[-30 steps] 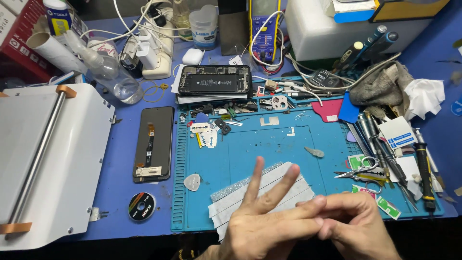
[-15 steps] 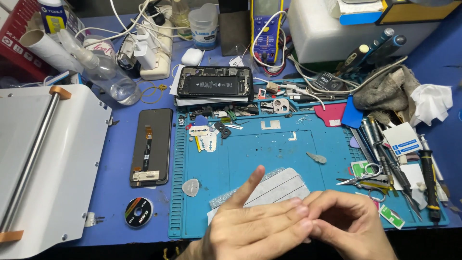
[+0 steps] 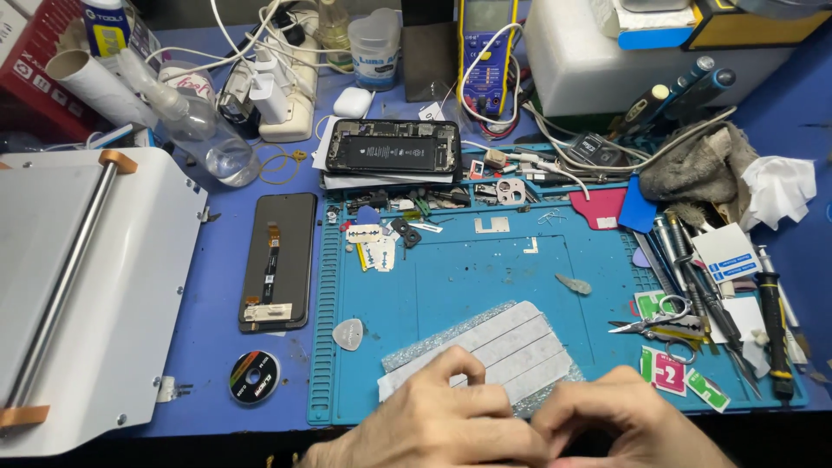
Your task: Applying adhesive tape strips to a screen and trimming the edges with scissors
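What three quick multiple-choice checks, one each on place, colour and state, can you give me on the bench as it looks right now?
1. Where does the phone screen assembly lie?
A. On the blue table left of the teal work mat
B. Inside the white plastic box
C. On top of the multimeter

2. What colour is the triangular pick on the work mat?
A. Red
B. Grey
C. Yellow

3. What state is the phone above the mat in?
A. Sealed, screen lit
B. Opened, battery and insides exposed
C. Wrapped in cloth

Answers: 1 A, it rests face down beside the mat's left edge. 2 B, the pick is pale grey. 3 B, the black battery and boards are open to view. The left hand and right hand meet at the mat's near edge, over the strip sheet.
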